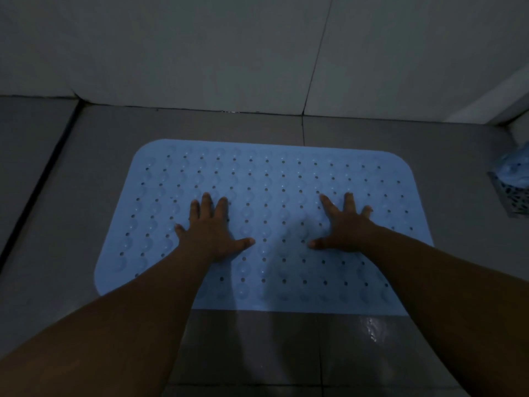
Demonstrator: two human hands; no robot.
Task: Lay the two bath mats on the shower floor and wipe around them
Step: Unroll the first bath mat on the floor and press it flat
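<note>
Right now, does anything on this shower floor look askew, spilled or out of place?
The blue mat lies flat, both hands spread on it. Two things stand out: a bluish bundle sits on the floor drain at the right edge, and a wet sheen marks the tile near the mat's front edge.

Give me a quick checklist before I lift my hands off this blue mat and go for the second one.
1. Blue mat lies flat on the floor: ok, no curled edge visible.
2. Left hand and right hand pressing flat, fingers spread: ok.
3. Mat square to the back wall: ok, roughly parallel.
4. Suction grip underneath: cannot tell.
5. Second mat within reach: cannot tell; a bluish bundle sits at the right edge, unclear.
6. Floor dry: not ok, wet sheen near the front edge.
</note>
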